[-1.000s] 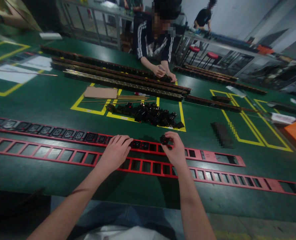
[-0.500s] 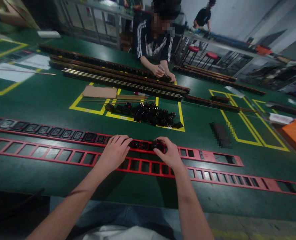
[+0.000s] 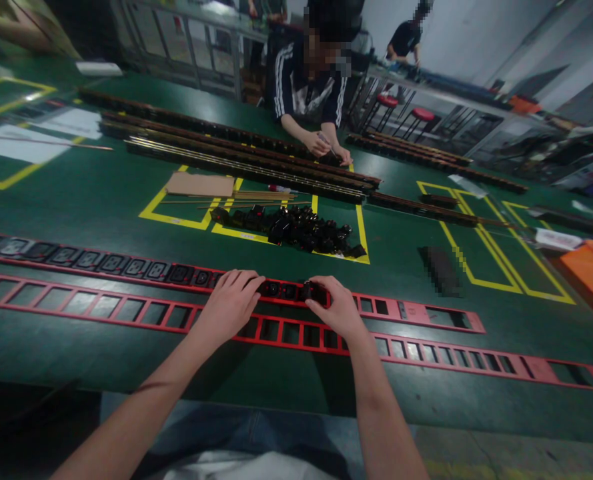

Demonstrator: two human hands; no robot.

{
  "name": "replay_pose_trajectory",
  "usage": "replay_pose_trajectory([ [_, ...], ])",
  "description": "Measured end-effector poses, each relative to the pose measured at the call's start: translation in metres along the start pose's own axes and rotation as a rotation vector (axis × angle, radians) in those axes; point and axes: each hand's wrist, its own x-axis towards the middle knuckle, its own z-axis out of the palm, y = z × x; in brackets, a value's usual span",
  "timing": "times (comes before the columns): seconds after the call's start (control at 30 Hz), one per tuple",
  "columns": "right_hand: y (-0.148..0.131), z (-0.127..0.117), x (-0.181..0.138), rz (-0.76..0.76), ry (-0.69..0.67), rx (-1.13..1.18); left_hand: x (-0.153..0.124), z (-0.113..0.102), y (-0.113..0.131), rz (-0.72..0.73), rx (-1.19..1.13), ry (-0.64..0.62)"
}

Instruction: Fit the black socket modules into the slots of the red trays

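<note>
My left hand (image 3: 232,303) is closed over the upper red slotted strip (image 3: 416,311), its fingers together across it and covering several openings. Between my two hands, small black socket modules (image 3: 273,289) sit in the strip. My right hand (image 3: 333,303) pinches another black socket module (image 3: 306,291) between thumb and fingers at the strip, just right of those; its lower part is hidden. Larger black sockets (image 3: 111,264) fill the strip to the left. A second red slotted strip (image 3: 271,329), with bare openings, lies nearer to me.
Beyond the strips lies a heap of black modules (image 3: 306,229) inside yellow tape lines. Cardboard (image 3: 199,184), thin rods and long dark assembled bars (image 3: 246,163) lie behind it. A co-worker (image 3: 310,80) handles a bar across the table. An orange bin (image 3: 591,267) stands at right.
My right hand has shifted slightly, and the module in it sits a little further left at the strip. My left hand stays in place.
</note>
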Motion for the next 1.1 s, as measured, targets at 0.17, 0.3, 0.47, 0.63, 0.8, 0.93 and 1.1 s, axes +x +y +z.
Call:
replay_pose_trajectory([
  [0.17,0.0012,-0.0001,-0.0001,-0.020,-0.011,-0.015,-0.0003,0.0011,-0.0006,0.004,-0.005,0.006],
  [0.3,0.0015,0.0000,-0.0004,-0.029,-0.009,-0.008,-0.0009,0.0023,-0.0018,0.004,0.003,0.002],
  [0.47,-0.0005,-0.0009,-0.0003,-0.027,-0.018,-0.002,-0.0013,0.0028,-0.0019,0.000,0.014,0.000],
  [0.63,-0.0024,-0.0014,0.0007,-0.053,-0.025,-0.006,-0.0014,0.0029,-0.0021,0.006,0.016,-0.007],
  [0.8,-0.0041,-0.0017,0.0012,-0.089,-0.016,0.007,-0.0009,0.0018,-0.0013,0.003,0.016,-0.006],
  [0.93,-0.0035,-0.0017,0.0012,-0.098,-0.017,0.007,-0.0004,0.0008,-0.0003,0.006,0.021,-0.013],
  [1.1,-0.0018,-0.0008,0.0018,-0.139,0.001,0.001,-0.0001,0.0007,-0.0001,0.008,0.009,-0.002],
])
